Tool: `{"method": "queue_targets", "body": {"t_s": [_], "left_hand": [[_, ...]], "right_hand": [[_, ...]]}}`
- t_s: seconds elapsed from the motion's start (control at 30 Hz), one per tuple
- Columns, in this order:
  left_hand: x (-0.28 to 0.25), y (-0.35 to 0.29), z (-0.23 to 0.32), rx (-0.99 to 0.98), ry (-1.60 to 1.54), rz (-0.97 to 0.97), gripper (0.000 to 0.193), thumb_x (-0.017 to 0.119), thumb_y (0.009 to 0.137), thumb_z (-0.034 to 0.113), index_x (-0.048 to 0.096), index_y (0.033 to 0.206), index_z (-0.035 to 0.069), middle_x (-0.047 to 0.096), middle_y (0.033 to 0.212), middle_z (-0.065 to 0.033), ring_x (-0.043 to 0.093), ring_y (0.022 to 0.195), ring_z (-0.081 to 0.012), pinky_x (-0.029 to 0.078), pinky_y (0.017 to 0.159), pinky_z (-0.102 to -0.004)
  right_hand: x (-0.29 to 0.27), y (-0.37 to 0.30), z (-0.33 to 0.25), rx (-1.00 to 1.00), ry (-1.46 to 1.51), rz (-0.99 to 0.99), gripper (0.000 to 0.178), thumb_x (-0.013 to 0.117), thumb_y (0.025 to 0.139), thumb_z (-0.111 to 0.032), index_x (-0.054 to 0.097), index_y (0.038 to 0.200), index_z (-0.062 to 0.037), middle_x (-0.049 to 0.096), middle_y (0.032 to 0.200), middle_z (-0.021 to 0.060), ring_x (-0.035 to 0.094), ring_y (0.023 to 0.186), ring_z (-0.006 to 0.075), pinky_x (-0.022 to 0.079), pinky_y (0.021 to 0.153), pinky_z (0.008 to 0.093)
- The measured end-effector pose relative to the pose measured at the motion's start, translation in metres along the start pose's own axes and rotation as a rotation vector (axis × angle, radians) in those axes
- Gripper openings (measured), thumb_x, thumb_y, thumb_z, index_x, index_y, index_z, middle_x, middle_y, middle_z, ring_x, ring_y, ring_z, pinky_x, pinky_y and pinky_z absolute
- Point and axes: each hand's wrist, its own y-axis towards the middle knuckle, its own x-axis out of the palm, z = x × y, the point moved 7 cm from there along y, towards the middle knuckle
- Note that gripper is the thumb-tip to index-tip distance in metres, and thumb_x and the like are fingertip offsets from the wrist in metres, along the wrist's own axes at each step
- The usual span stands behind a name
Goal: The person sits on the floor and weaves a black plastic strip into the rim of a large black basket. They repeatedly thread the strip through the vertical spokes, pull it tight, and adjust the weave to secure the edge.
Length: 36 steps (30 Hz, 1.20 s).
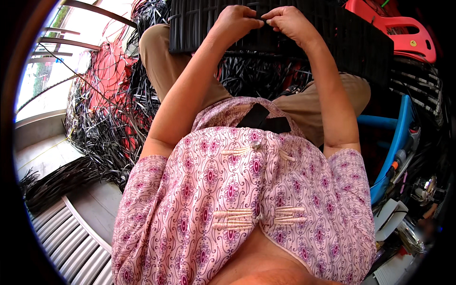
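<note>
"Where is the piece under your hands?"

"The black woven panel (270,40) stretches across the top of the frame, near my bent knees. My left hand (239,20) is over it with thumb and fingertips drawn close together. My right hand (292,24) faces it in the same shape, tips just beside the left's. I can't tell whether either pinches a dark strip."

"And around that?"

"My brown trousers (159,59) show below the panel. Loose black strips (102,126) heap up at the left, partly over a red sheet (107,76). A red plastic seat (403,35) is at the upper right, a blue plastic frame (403,128) lower down, and pale slats (71,242) fill the lower left."
</note>
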Motion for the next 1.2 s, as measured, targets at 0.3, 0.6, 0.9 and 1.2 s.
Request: {"method": "queue_targets", "body": {"t_s": [0.3,0.6,0.9,1.2], "left_hand": [[-0.04,0.001,0.026,0.285,0.425,0.004,0.022,0.063,0.083,0.022,0.075,0.085,0.004,0.072,0.083,-0.0196,0.072,0.082,-0.034,0.056,0.077,-0.0455],[-0.119,-0.026,-0.011,-0.066,-0.055,0.001,0.01,0.061,0.083,0.009,0.069,0.083,0.003,0.063,0.069,-0.0007,0.057,0.06,-0.0085,0.045,0.054,-0.0254],[-0.111,-0.043,0.077,0.092,0.074,0.05,0.016,0.063,0.085,0.015,0.071,0.085,0.001,0.064,0.067,-0.0014,0.059,0.06,-0.0087,0.047,0.054,-0.0263],[-0.087,-0.032,0.027,-0.052,-0.236,0.069,0.018,0.067,0.096,0.021,0.07,0.095,0.003,0.063,0.067,0.0001,0.054,0.055,-0.0065,0.044,0.05,-0.0253]], "right_hand": [[-0.001,-0.027,-0.054,-0.122,-0.366,0.176,0.045,0.078,0.079,-0.016,0.065,0.119,0.0017,0.074,0.102,0.0203,0.072,0.083,0.0282,0.056,0.077,0.0392],[0.014,-0.058,-0.086,-0.534,-0.642,0.201,0.039,0.073,0.078,-0.01,0.063,0.115,-0.0002,0.07,0.104,0.0205,0.067,0.101,0.0379,0.053,0.091,0.046],[0.039,-0.017,-0.109,-0.374,0.379,-0.187,0.027,0.068,0.099,-0.014,0.068,0.119,0.0039,0.073,0.102,0.0063,0.068,0.094,0.0119,0.054,0.085,0.0263],[0.019,-0.012,-0.067,-0.262,0.449,-0.013,0.018,0.067,0.099,-0.016,0.074,0.103,0.0005,0.066,0.08,-0.0003,0.056,0.066,0.0058,0.047,0.063,0.0202]]}}
